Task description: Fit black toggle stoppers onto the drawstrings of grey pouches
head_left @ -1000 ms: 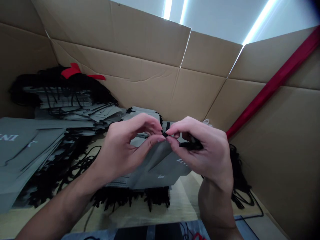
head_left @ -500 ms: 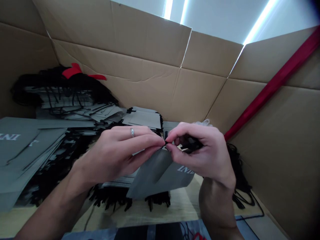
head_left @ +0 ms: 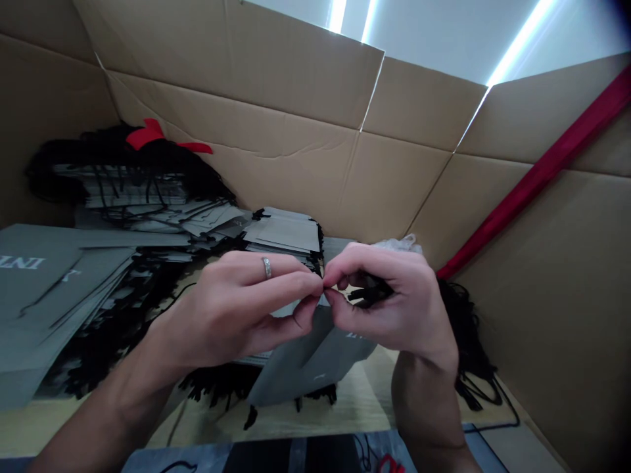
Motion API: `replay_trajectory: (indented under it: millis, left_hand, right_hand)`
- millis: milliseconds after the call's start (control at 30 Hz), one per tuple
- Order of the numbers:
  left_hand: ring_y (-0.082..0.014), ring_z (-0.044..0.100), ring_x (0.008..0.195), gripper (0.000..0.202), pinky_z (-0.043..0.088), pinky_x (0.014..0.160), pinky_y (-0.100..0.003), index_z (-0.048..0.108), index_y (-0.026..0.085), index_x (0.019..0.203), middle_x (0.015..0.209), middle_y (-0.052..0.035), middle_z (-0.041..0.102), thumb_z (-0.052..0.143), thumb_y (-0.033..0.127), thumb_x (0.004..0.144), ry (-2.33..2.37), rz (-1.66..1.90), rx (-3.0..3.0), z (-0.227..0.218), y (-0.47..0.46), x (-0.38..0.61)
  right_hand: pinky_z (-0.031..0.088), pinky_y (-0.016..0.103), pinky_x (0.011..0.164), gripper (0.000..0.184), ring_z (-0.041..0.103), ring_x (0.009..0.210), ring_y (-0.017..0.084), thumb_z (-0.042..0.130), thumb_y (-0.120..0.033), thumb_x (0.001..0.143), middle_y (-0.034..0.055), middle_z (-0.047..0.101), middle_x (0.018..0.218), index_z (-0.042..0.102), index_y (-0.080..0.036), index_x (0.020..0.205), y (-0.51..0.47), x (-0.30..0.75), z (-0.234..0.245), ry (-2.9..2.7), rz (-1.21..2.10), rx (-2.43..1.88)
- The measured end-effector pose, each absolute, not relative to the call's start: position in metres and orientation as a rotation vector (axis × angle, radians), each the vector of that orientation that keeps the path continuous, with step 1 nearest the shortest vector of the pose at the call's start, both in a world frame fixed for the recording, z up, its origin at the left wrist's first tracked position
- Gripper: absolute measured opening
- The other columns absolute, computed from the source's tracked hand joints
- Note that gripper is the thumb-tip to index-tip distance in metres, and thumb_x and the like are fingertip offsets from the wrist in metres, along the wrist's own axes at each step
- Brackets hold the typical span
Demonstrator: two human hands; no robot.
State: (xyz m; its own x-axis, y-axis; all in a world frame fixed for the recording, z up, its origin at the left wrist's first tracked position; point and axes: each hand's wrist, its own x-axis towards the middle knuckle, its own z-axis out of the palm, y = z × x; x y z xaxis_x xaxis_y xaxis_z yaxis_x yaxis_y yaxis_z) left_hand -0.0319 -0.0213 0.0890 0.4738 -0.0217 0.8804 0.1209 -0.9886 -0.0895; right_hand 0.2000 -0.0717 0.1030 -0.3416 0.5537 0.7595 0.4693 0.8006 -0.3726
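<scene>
My left hand (head_left: 236, 312) and my right hand (head_left: 394, 305) meet fingertip to fingertip in the middle of the view, both pinched shut on the top edge of a folded grey paper bag (head_left: 308, 361) that hangs below them. A black cord (head_left: 365, 295) is bunched inside my right hand's curled fingers. There is a ring on my left hand. The exact spot where the fingertips meet is hidden.
Stacks of flat grey bags with black cord handles (head_left: 148, 203) lie at the left and behind the hands. A red ribbon (head_left: 145, 135) tops the far stack. Cardboard walls (head_left: 305, 138) enclose the space, with a red strip (head_left: 532, 177) at right. Loose black cords (head_left: 468, 355) lie at right.
My hands have closed tighter together and my left hand has rolled over, showing its ring. The grey bag has tilted and dropped a little under the fingers.
</scene>
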Motion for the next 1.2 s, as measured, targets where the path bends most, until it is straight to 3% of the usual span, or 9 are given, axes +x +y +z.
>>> replay_trajectory:
  millis: [167,367,667,767,1000,1200]
  left_hand:
    - [-0.0118,0.078,0.069,0.020,0.061,0.067,-0.019,0.074,0.021,0.098,0.078,0.0030,0.077,0.086,0.010,0.086,-0.071,-1.714,-2.673,0.092,-0.018,-0.030]
    - [-0.0119,0.073,0.060,0.021,0.059,0.057,-0.021,0.075,0.021,0.090,0.073,0.0033,0.077,0.085,0.007,0.077,0.049,-1.920,-2.792,0.095,-0.009,-0.026]
    - [-0.0152,0.083,0.084,0.016,0.065,0.075,-0.022,0.072,0.021,0.106,0.095,0.0001,0.084,0.079,0.011,0.097,-0.184,-1.505,-2.493,0.088,-0.018,-0.032]
    - [-0.0161,0.083,0.084,0.013,0.065,0.073,-0.023,0.071,0.022,0.106,0.095,-0.0008,0.083,0.078,0.013,0.099,-0.163,-1.486,-2.491,0.086,-0.018,-0.030]
    - [-0.0125,0.080,0.074,0.023,0.064,0.066,-0.022,0.075,0.026,0.099,0.085,0.0050,0.082,0.082,0.009,0.085,-0.199,-1.851,-2.571,0.087,-0.018,-0.024]
    - [-0.0132,0.080,0.075,0.020,0.067,0.070,-0.021,0.079,0.020,0.096,0.086,-0.0008,0.084,0.084,0.005,0.084,-0.080,-2.175,-2.806,0.088,-0.010,-0.018]
  right_hand:
    - [0.053,0.022,0.058,0.023,0.066,0.066,0.010,0.078,-0.002,0.075,-0.0029,0.076,0.081,0.078,-0.020,0.089,-0.071,0.193,0.101,-1.885,0.330,-0.712]
    - [0.056,0.022,0.060,0.021,0.069,0.068,0.012,0.080,-0.003,0.073,-0.0027,0.077,0.078,0.077,-0.021,0.084,-0.072,0.186,0.103,-1.760,0.468,-0.722]
    - [0.058,0.022,0.072,0.028,0.068,0.075,0.010,0.077,-0.001,0.078,-0.0048,0.078,0.088,0.076,-0.022,0.096,-0.073,0.195,0.101,-1.917,0.008,-0.828]
    - [0.058,0.023,0.074,0.029,0.069,0.078,0.011,0.075,-0.001,0.076,-0.0038,0.078,0.091,0.074,-0.022,0.095,-0.072,0.197,0.101,-1.961,-0.055,-0.819]
    - [0.055,0.027,0.065,0.027,0.067,0.072,0.013,0.075,-0.002,0.076,-0.0031,0.077,0.087,0.073,-0.024,0.093,-0.072,0.190,0.100,-1.820,0.113,-0.720]
    - [0.056,0.029,0.065,0.026,0.069,0.072,0.014,0.078,-0.004,0.079,-0.0026,0.076,0.085,0.074,-0.025,0.094,-0.070,0.186,0.097,-1.722,0.122,-0.687]
